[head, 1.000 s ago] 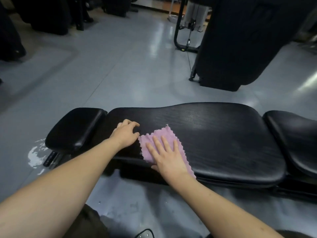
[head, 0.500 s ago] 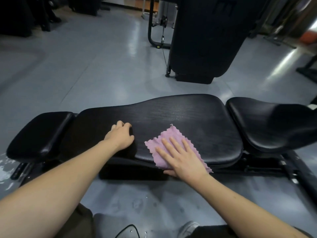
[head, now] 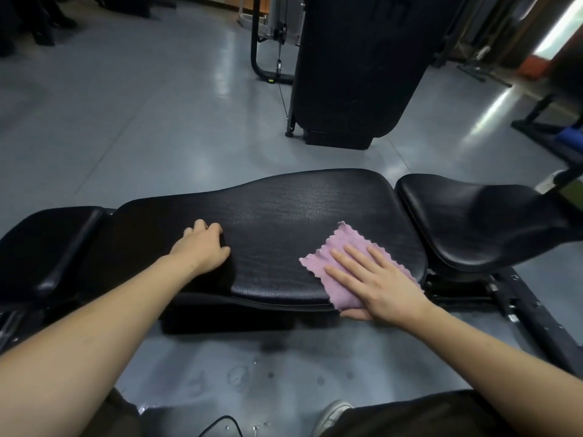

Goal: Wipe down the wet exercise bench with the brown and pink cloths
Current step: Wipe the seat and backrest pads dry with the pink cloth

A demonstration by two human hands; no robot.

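black padded bench (head: 284,216) spans mid-frame on a glossy grey floor (head: 126,105), droplets below. right hand (head: 375,279) presses flat on the pink cloth (head: 344,247) near the pad's lower-right edge; left hand (head: 202,247), fingers curled, rests centre-left.

head view: worn on the person's head | faces forward and down | wide-angle, edges bowed | close above both forearms and the exercise bench (head: 284,216) | grey floor (head: 142,121) recedes beyond | single view, nothing shared
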